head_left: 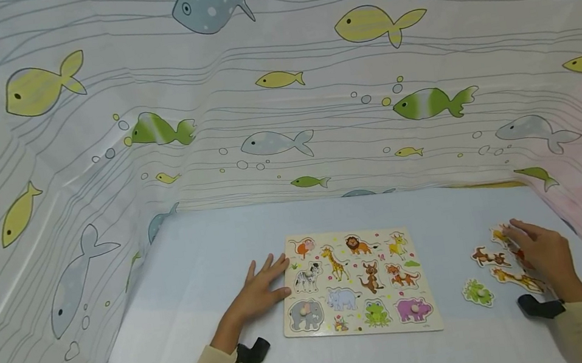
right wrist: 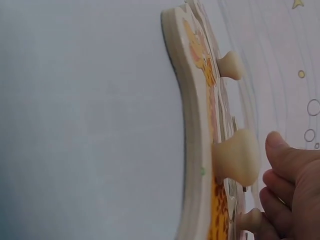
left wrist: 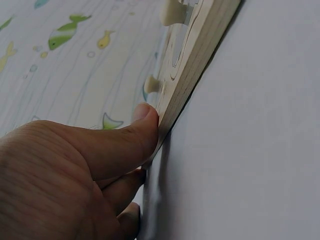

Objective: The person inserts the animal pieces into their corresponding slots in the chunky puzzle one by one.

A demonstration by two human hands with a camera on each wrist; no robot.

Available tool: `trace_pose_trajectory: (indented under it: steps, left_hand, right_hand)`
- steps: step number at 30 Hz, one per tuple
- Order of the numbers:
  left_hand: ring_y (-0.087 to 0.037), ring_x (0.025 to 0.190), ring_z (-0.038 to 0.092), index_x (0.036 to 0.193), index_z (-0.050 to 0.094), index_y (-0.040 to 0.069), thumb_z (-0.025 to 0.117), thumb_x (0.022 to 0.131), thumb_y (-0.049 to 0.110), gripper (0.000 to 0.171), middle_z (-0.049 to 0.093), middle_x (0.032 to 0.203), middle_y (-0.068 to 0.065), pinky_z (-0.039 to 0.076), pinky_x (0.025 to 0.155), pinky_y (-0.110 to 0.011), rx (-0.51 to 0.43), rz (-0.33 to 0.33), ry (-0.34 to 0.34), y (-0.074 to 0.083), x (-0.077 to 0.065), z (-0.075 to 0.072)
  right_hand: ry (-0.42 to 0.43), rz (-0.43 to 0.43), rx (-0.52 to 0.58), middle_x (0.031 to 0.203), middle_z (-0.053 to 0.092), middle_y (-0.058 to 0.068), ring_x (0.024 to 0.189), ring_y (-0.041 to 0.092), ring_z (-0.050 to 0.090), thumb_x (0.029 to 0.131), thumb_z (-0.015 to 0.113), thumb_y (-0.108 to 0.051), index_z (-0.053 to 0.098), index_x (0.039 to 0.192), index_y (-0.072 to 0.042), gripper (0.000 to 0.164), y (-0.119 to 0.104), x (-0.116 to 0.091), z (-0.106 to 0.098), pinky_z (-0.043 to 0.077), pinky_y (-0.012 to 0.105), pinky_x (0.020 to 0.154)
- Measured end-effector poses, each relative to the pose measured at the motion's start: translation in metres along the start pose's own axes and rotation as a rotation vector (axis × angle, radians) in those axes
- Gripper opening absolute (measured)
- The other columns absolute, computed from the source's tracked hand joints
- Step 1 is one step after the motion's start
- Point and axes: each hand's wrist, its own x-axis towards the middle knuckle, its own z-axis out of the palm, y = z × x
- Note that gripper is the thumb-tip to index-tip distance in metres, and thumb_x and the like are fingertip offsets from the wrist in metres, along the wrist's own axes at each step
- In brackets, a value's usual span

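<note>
A wooden animal puzzle board [head_left: 356, 283] lies flat on the table. Knobs rise from its elephant [head_left: 313, 319] and its purple hippo [head_left: 408, 315]. My left hand [head_left: 256, 293] rests at the board's left edge, fingers spread, the thumb [left wrist: 145, 125] touching its side. To the right, my right hand [head_left: 546, 252] hovers over a loose group of knobbed pieces, partly hiding them. Among these are a giraffe piece [head_left: 510, 276], a brown kangaroo piece [head_left: 483, 256] and a yellowish piece [head_left: 496, 232]. In the right wrist view, a gap separates its thumb [right wrist: 280, 150] from the giraffe's knob [right wrist: 237, 157].
A green frog piece [head_left: 472, 291] lies apart, between the board and the other pieces. The pale tabletop [head_left: 210, 241] is enclosed by fish-patterned sheets [head_left: 326, 109] at the back and sides. Dark wrist straps with camera mounts sit at both wrists.
</note>
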Motion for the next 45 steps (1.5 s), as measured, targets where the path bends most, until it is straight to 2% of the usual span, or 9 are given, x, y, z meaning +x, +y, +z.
trace_pose_trajectory:
  steps: [3,6,8,10,12,18,28,37,45]
  left_hand:
    - [-0.031,0.156,0.013,0.152,0.041,0.008,0.07,0.092,0.021,0.068,0.031,0.162,-0.005,-0.012,0.125,-0.055,-0.004,-0.002,0.002,0.0,0.001,0.0]
    - [-0.031,0.156,0.014,0.152,0.041,0.008,0.07,0.092,0.021,0.068,0.032,0.162,-0.005,-0.011,0.125,-0.055,-0.007,-0.003,0.008,0.0,0.001,0.0]
    - [-0.031,0.156,0.014,0.152,0.041,0.008,0.07,0.092,0.021,0.068,0.031,0.162,-0.005,-0.011,0.126,-0.055,-0.006,-0.003,0.008,0.0,0.0,0.001]
    - [-0.031,0.156,0.014,0.152,0.041,0.008,0.07,0.092,0.021,0.068,0.031,0.162,-0.005,-0.011,0.126,-0.055,-0.005,-0.003,0.007,-0.001,0.0,0.001]
    - [-0.031,0.156,0.014,0.152,0.041,0.008,0.071,0.091,0.02,0.068,0.031,0.162,-0.005,-0.011,0.126,-0.056,-0.002,-0.002,0.007,-0.001,0.0,0.001]
    - [-0.031,0.156,0.014,0.151,0.041,0.007,0.071,0.091,0.02,0.068,0.031,0.162,-0.005,-0.011,0.126,-0.055,-0.006,-0.002,0.007,0.0,0.0,0.001]
    - [-0.032,0.155,0.014,0.151,0.042,0.006,0.071,0.091,0.021,0.068,0.032,0.162,-0.006,-0.01,0.126,-0.057,-0.006,0.005,0.01,0.001,0.0,0.001]
    - [-0.033,0.155,0.015,0.151,0.042,0.007,0.071,0.091,0.021,0.068,0.033,0.161,-0.007,-0.01,0.125,-0.057,-0.016,0.005,0.018,0.001,0.0,0.001]
    - [-0.033,0.155,0.015,0.151,0.042,0.007,0.072,0.09,0.021,0.069,0.033,0.161,-0.007,-0.01,0.125,-0.057,-0.019,0.014,0.023,-0.001,0.001,0.003]
  right_hand:
    - [0.011,-0.016,-0.014,0.142,0.053,0.027,0.073,0.022,0.059,0.1,0.053,-0.051,0.05,0.146,-0.007,0.063,0.005,0.003,0.002,0.039,0.028,0.044]
    - [0.017,-0.035,-0.042,0.144,0.05,0.026,0.108,0.036,0.062,0.1,0.055,-0.049,0.051,0.144,-0.004,0.062,0.009,0.006,0.006,0.051,0.036,0.066]
    - [0.008,-0.052,-0.035,0.144,0.049,0.027,0.124,0.05,0.054,0.1,0.055,-0.047,0.051,0.143,-0.002,0.063,0.011,0.008,0.008,0.053,0.05,0.085]
    - [0.006,-0.069,-0.036,0.144,0.049,0.029,0.13,0.054,0.048,0.1,0.056,-0.047,0.052,0.142,0.0,0.063,0.013,0.009,0.011,0.045,0.066,0.096]
    - [0.013,-0.095,-0.04,0.143,0.049,0.03,0.129,0.056,0.046,0.1,0.056,-0.046,0.053,0.14,0.002,0.062,0.014,0.009,0.013,0.041,0.07,0.098]
    - [0.058,-0.166,-0.078,0.137,0.052,0.031,0.123,0.058,0.05,0.101,0.058,-0.039,0.059,0.135,0.002,0.053,0.015,0.009,0.016,0.044,0.07,0.092]
    - [0.078,-0.185,-0.082,0.136,0.056,0.026,0.125,0.053,0.052,0.102,0.058,-0.034,0.061,0.13,0.005,0.048,0.016,0.011,0.018,0.043,0.069,0.096]
    - [0.104,-0.192,-0.081,0.13,0.059,0.028,0.12,0.055,0.055,0.101,0.06,-0.03,0.064,0.126,0.007,0.044,0.012,0.011,0.016,0.045,0.07,0.091]
    - [0.097,-0.167,-0.094,0.133,0.057,0.028,0.122,0.055,0.053,0.102,0.058,-0.029,0.062,0.127,0.008,0.045,0.011,0.013,0.017,0.044,0.07,0.094]
